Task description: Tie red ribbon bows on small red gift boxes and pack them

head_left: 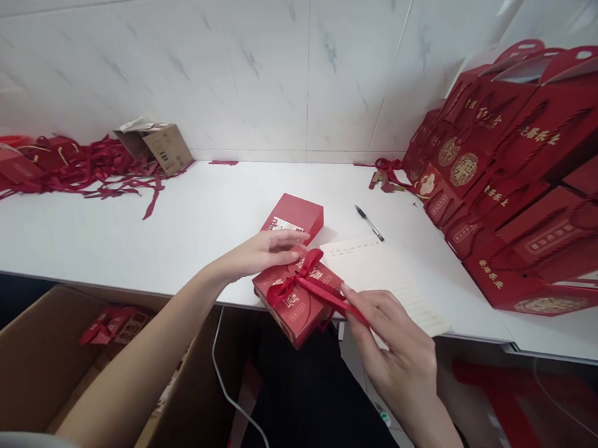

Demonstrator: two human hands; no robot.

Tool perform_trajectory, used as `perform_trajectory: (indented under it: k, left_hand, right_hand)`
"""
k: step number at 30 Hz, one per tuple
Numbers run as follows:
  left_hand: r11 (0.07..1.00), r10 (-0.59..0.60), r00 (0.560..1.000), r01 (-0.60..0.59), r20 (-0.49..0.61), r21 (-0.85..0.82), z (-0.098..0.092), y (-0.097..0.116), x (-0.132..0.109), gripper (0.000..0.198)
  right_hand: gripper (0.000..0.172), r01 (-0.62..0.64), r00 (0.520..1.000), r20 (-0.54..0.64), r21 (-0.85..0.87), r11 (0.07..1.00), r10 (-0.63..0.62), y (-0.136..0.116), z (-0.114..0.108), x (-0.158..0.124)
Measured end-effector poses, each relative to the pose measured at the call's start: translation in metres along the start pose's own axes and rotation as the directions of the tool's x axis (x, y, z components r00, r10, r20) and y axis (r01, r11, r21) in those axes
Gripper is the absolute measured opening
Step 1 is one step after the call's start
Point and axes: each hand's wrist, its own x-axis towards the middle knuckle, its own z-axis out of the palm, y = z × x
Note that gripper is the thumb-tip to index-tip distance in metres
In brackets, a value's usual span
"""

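Observation:
A red gift box (302,318) with gold print and a red ribbon (308,266) tied in a bow lies at the table's front edge, partly overhanging it. My right hand (394,341) is closed, pinching a ribbon tail between thumb and fingers at the box's right side. Across the box's far left corner rests my left hand (268,252), fingers stretched out and thumb lying on the lid. Just behind it stands a second red box (298,214) with a white printed label, partly hidden by that hand.
A pen (369,223) and a written paper sheet (399,282) lie to the right. Red gift bags (513,171) are stacked at far right. Loose ribbons (101,169) and a small carton (169,150) sit at back left. Below, a large cardboard box (33,344) holds red items.

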Motion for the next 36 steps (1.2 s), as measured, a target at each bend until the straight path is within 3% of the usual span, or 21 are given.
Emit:
perform_trajectory:
  k: [3,6,7,9,11,12,15,18,24,30,36]
  left_hand:
    - [0.989,0.039,0.998,-0.044,0.041,0.142,-0.002,0.005,0.013,0.033]
    - [0.934,0.138,0.986,-0.097,-0.098,0.344,0.0,0.01,0.02,0.026]
    - [0.902,0.196,0.963,-0.104,-0.184,0.418,0.002,0.012,0.019,0.023]
    - [0.833,0.338,0.878,-0.112,-0.339,0.541,0.01,0.016,0.01,0.018]
    - [0.785,0.454,0.794,-0.14,-0.405,0.604,0.021,0.019,-0.007,0.019]
    - [0.772,0.485,0.775,-0.161,-0.405,0.615,0.027,0.019,-0.016,0.019]
    - [0.753,0.482,0.813,-0.194,-0.327,0.629,0.04,0.014,-0.041,0.022]
    - [0.759,0.46,0.842,-0.208,-0.282,0.617,0.042,0.003,-0.05,0.024]
    - [0.846,0.414,0.84,-0.212,-0.351,0.49,0.03,-0.012,-0.041,0.014]
    - [0.912,0.34,0.838,-0.182,-0.427,0.368,0.026,-0.012,-0.036,0.016]
    - [0.938,0.29,0.858,-0.167,-0.424,0.305,0.025,-0.019,-0.041,0.018]
  right_hand:
    - [0.048,0.152,0.988,0.013,-0.042,0.988,-0.151,-0.002,0.005,-0.004]
    - [0.045,0.234,0.971,0.078,-0.111,0.966,-0.227,-0.001,0.011,-0.007]
    - [0.044,0.247,0.967,0.095,-0.132,0.96,-0.236,-0.001,0.013,-0.008]
    - [0.041,0.264,0.963,0.107,-0.16,0.951,-0.249,0.0,0.015,-0.01]
    - [0.04,0.269,0.962,0.104,-0.179,0.946,-0.254,0.001,0.016,-0.01]
    - [0.039,0.267,0.962,0.102,-0.188,0.945,-0.252,0.001,0.016,-0.01]
    - [0.034,0.273,0.961,0.098,-0.214,0.938,-0.257,0.002,0.015,-0.007]
    - [0.028,0.313,0.948,0.122,-0.216,0.925,-0.293,0.002,0.013,-0.004]
    - [0.025,0.36,0.929,0.155,-0.174,0.916,-0.336,0.004,0.015,-0.006]
    - [0.02,0.342,0.936,0.161,-0.191,0.92,-0.314,0.004,0.015,-0.007]
    - [0.006,0.331,0.933,0.193,-0.131,0.934,-0.304,-0.004,0.015,-0.013]
